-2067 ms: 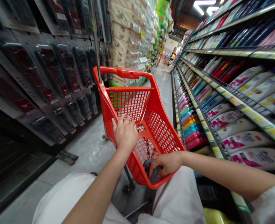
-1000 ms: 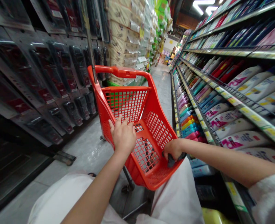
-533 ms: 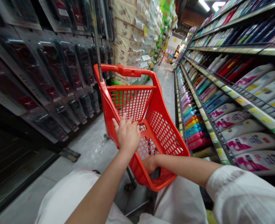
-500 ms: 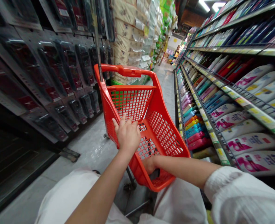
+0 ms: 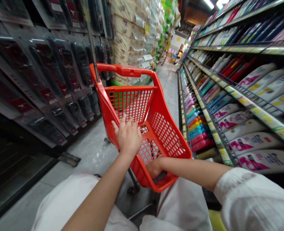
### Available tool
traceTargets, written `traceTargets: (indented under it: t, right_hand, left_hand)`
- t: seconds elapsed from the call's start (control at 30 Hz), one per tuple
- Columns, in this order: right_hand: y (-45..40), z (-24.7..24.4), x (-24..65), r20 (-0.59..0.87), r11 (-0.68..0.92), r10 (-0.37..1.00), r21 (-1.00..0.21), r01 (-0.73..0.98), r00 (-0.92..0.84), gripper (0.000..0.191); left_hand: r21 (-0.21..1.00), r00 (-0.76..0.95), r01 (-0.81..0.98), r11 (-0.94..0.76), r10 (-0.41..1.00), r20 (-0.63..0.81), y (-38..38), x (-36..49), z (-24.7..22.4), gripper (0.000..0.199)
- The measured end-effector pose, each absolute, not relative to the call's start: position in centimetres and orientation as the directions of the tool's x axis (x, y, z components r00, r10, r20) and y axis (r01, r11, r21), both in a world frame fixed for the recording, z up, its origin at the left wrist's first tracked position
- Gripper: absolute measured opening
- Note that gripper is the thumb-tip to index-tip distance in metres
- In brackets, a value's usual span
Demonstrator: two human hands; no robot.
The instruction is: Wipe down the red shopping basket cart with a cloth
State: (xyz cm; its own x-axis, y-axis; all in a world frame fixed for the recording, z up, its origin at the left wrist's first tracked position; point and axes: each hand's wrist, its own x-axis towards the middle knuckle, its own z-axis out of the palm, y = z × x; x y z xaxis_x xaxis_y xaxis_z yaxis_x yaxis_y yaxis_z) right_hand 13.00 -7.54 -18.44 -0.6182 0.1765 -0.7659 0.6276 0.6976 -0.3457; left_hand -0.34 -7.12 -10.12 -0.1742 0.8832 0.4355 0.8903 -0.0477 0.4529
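A red plastic shopping cart [image 5: 160,112] with grid walls stands in front of me, its handle at the far end. My left hand [image 5: 128,133] lies over its left rim, palm down, fingers stretched and a little spread; it holds nothing. Down inside the near end of the basket is my right hand [image 5: 154,168], reaching over the near right corner. Its fingers are hidden by the hand itself and the near wall, so what they touch does not show. A dark patch beside that hand is too unclear to name.
Bottles fill the long shelf rack [image 5: 260,106] on the right, close to the cart. Boxed dark goods [image 5: 40,73] hang on the left. Stacked packs [image 5: 128,35] stand beyond the handle, and a tiled aisle floor [image 5: 167,80] runs between.
The cart and both hands sit slightly further left and higher in view, along with the shelves, as my head has shifted. Both hands keep about the same pose.
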Motion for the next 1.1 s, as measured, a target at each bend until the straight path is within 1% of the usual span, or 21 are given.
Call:
traceTargets:
  t: [0.07,0.1,0.2,0.27,0.33,0.37,0.43,0.53,0.6,0.63,0.7,0.73,0.8,0.87,0.97,1.03,1.1]
  right_hand:
    - [-8.2,-16.5,12.2,-0.790,0.689,0.098,-0.386,0.614,-0.606,0.021]
    - [-8.4,-15.3,12.2,-0.786,0.684,0.095,-0.394,0.614,-0.611,0.025]
    - [-9.3,-11.0,13.7,-0.706,0.664,0.191,-0.418,0.619,-0.682,0.032]
    - [-10.1,-8.5,15.6,-0.649,0.676,0.274,-0.395,0.622,-0.709,0.031]
    - [-10.5,-6.7,18.0,-0.613,0.684,0.376,-0.323,0.654,-0.695,0.031]
    - [-10.5,-6.2,19.3,-0.608,0.683,0.428,-0.267,0.680,-0.669,0.031]
    - [-10.1,-5.7,21.5,-0.615,0.662,0.536,-0.118,0.740,-0.578,0.029]
    - [-9.5,-5.7,22.3,-0.614,0.603,0.662,0.096,0.792,-0.430,0.022]
    - [-9.8,-5.9,20.8,-0.625,0.571,0.691,0.163,0.805,-0.363,0.023]
    - [-10.3,-6.0,19.5,-0.635,0.566,0.687,0.162,0.808,-0.354,0.026]
    - [-11.8,-6.3,16.6,-0.612,0.571,0.677,0.085,0.817,-0.409,0.034]
    - [-12.8,-6.4,15.3,-0.561,0.569,0.688,0.024,0.822,-0.460,0.037]
    - [-15.0,-6.9,13.5,-0.406,0.549,0.748,-0.068,0.833,-0.525,0.040]
    - [-16.9,-7.6,13.3,-0.241,0.545,0.796,-0.113,0.831,-0.555,0.037]
    - [-18.3,-9.1,16.2,-0.081,0.619,0.774,-0.110,0.777,-0.628,0.030]
    - [-18.0,-9.9,19.7,-0.038,0.640,0.766,-0.060,0.766,-0.642,0.029]
    - [-16.5,-10.2,23.4,-0.028,0.636,0.771,0.003,0.772,-0.636,0.030]
  left_hand:
    - [0.460,-0.175,0.886,-0.055,0.880,0.441,-7.0,-0.4,-10.2,0.033]
    - [0.464,-0.175,0.884,-0.058,0.879,0.443,-6.9,-0.5,-10.3,0.033]
    - [0.462,-0.156,0.884,-0.074,0.884,0.441,-6.8,-0.7,-10.4,0.034]
    - [0.458,-0.158,0.886,-0.072,0.881,0.446,-6.8,-0.6,-10.3,0.040]
    - [0.472,-0.205,0.881,-0.040,0.866,0.456,-6.8,-0.5,-10.2,0.053]
    - [0.488,-0.239,0.873,-0.016,0.857,0.456,-6.8,-0.5,-10.2,0.060]
    - [0.524,-0.301,0.851,0.030,0.846,0.441,-6.8,-0.3,-10.2,0.071]
    - [0.558,-0.335,0.828,0.061,0.851,0.404,-6.6,-0.2,-10.3,0.072]
    - [0.562,-0.346,0.823,0.076,0.852,0.392,-6.4,-0.2,-10.3,0.072]
    - [0.559,-0.354,0.825,0.087,0.850,0.389,-6.3,-0.3,-10.2,0.072]
    - [0.545,-0.377,0.830,0.120,0.840,0.390,-6.3,-0.4,-9.9,0.074]
    - [0.535,-0.392,0.833,0.140,0.833,0.392,-6.3,-0.5,-9.7,0.075]
    - [0.513,-0.422,0.838,0.185,0.815,0.396,-6.2,-0.8,-9.4,0.076]
    - [0.501,-0.450,0.835,0.228,0.806,0.384,-6.1,-1.2,-9.3,0.075]
    - [0.517,-0.449,0.819,0.249,0.839,0.308,-5.7,-1.9,-9.2,0.070]
    - [0.543,-0.430,0.806,0.237,0.865,0.261,-5.4,-2.3,-9.4,0.069]
    - [0.559,-0.418,0.797,0.227,0.876,0.241,-5.2,-2.6,-9.4,0.071]
